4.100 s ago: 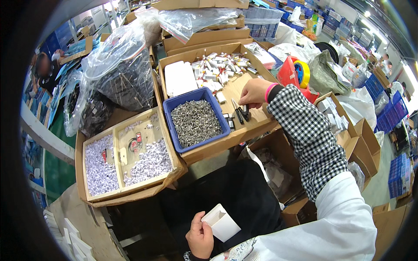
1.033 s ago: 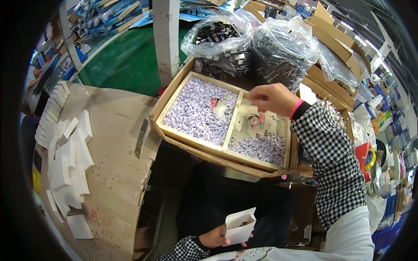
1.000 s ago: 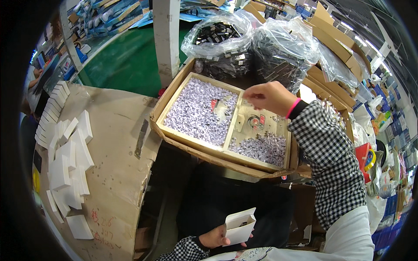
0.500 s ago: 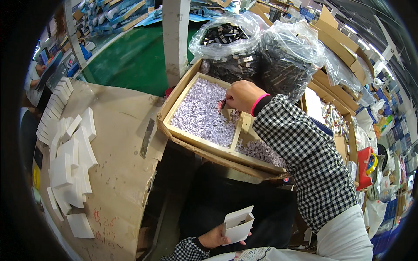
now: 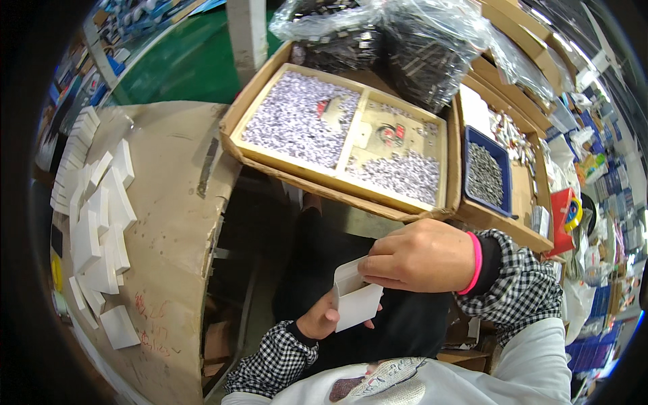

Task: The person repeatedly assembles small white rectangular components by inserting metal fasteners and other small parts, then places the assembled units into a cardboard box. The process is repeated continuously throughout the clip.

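Observation:
My left hand (image 5: pixel 320 318) is wrapped round a small white carton (image 5: pixel 359 305), which stands slightly tilted over my lap with its top flap up. At its open mouth is my right hand (image 5: pixel 424 256), fingers pressed together and tips at the inside of the rim. Whatever those fingers hold, if anything, is hidden. Beyond my hands sits a wooden tray (image 5: pixel 344 150) with two compartments. Small whitish pieces (image 5: pixel 290 115) fill most of the left compartment; more whitish pieces (image 5: pixel 398 174) gather along the near side of the right one.
On the cardboard-covered table (image 5: pixel 172 223) at left lie several white cartons (image 5: pixel 101 223). Clear bags of black parts (image 5: pixel 428 57) stand behind the tray. A blue bin (image 5: pixel 484 169) of small dark grey parts sits to the right, beside a red box (image 5: pixel 561 219).
My right hand has come back from the tray's left compartment to the carton's mouth. The carton in my left hand is raised a little, and the whole view has shifted.

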### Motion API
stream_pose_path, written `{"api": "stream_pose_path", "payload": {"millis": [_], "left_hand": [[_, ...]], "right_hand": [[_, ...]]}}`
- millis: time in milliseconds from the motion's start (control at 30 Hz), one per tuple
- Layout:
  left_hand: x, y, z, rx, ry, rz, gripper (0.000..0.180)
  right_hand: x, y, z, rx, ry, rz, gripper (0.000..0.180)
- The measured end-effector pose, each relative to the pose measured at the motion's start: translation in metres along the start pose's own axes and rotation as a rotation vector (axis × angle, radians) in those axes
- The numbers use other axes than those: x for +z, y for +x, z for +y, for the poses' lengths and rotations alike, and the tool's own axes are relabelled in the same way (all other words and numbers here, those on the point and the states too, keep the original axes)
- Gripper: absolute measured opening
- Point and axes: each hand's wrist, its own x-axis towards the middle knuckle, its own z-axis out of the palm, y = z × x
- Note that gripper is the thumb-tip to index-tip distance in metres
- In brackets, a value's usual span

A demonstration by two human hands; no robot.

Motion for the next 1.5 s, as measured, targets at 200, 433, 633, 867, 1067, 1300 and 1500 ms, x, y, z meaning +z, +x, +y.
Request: {"api": "stream_pose_path", "payload": {"millis": [200,433,633,867,1067,1300,1500], "left_hand": [[0.024,0.018,-0.008,-0.077,0.012,-0.058,0.114],[0.046,0.027,-0.017,-0.102,-0.048,-0.062,0.112],[0.051,0.026,-0.033,-0.152,-0.071,-0.034,0.109],[0.051,0.025,-0.033,-0.12,-0.051,-0.025,0.107],[0.052,0.029,-0.027,-0.088,-0.018,-0.042,0.107],[0.052,0.036,-0.024,-0.092,-0.013,-0.037,0.111],[0.054,0.039,-0.024,-0.115,-0.017,-0.039,0.114]], "right_hand": [[0.011,-0.04,-0.011,0.065,0.012,0.115,0.01],[-0.037,-0.117,0.039,0.416,-0.25,0.535,0.01],[-0.039,-0.15,0.108,0.759,-0.424,0.254,0.018],[-0.035,-0.156,0.124,0.639,-0.268,0.324,0.014],[-0.042,-0.162,0.109,0.727,-0.188,0.427,0.016],[-0.045,-0.145,0.063,0.635,0.105,0.533,0.014],[-0.001,-0.108,0.001,0.188,0.264,0.419,0.012]]}}
